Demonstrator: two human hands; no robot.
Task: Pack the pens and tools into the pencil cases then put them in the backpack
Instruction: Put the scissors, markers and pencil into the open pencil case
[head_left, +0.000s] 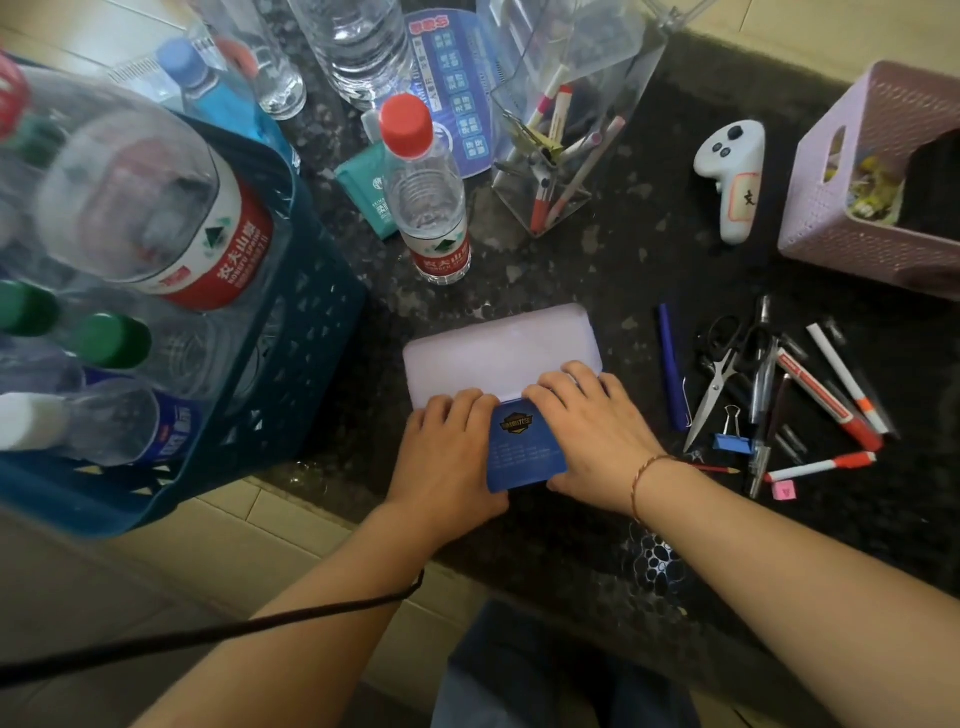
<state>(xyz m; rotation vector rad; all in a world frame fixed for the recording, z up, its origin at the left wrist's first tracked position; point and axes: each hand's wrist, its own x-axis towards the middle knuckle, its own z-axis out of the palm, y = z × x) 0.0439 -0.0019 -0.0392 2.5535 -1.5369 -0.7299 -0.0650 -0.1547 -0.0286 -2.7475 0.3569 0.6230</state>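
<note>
A blue pencil case (524, 448) lies at the near edge of the dark counter, with a pale lilac pencil case (498, 348) right behind it. My left hand (447, 447) grips the blue case's left end and my right hand (592, 436) its right end, fingers curled over its far edge. To the right lies a loose heap: scissors (719, 384), a blue pen (671, 364), red-and-white markers (831, 400), a blue binder clip (732, 441), and several pens. No backpack is in view.
A blue crate (291, 364) full of water bottles fills the left. A water bottle (428, 192) stands behind the cases, beside a clear pen holder (566, 130). A white controller (732, 182) and a pink basket (857, 197) sit at the back right.
</note>
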